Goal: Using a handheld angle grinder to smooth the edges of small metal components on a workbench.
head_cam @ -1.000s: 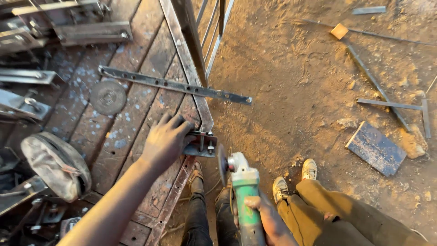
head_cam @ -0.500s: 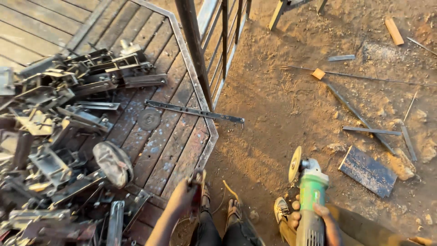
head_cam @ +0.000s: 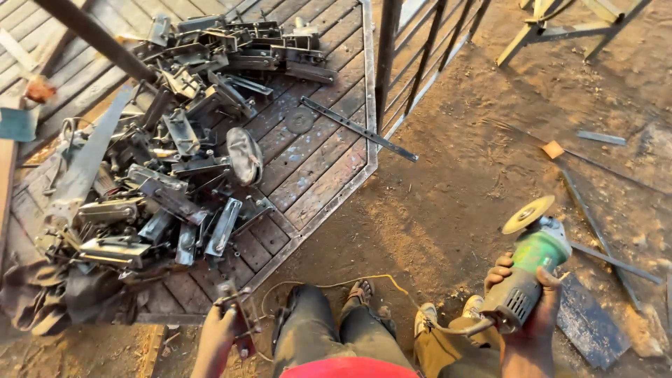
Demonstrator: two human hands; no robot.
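Observation:
My right hand grips a green angle grinder by its grey body, low on the right over the dirt ground. Its yellowish disc points up and away from me. A yellow cable runs from the grinder across the ground by my feet. My left hand is at the bottom left, closed on a small dark metal bracket just off the near edge of the wooden platform. My legs in dark trousers lie between the two hands.
A heap of metal brackets and parts covers the platform's left side, with a loose disc and a flat bar beside it. A steel post and railing stand at the platform's edge. Scrap plates and rods lie right. A khaki-trousered leg is near.
My left hand has come off the platform's corner towards me with the bracket in it. The grinder has swung from the corner out to the right. The view has pulled back over the heap.

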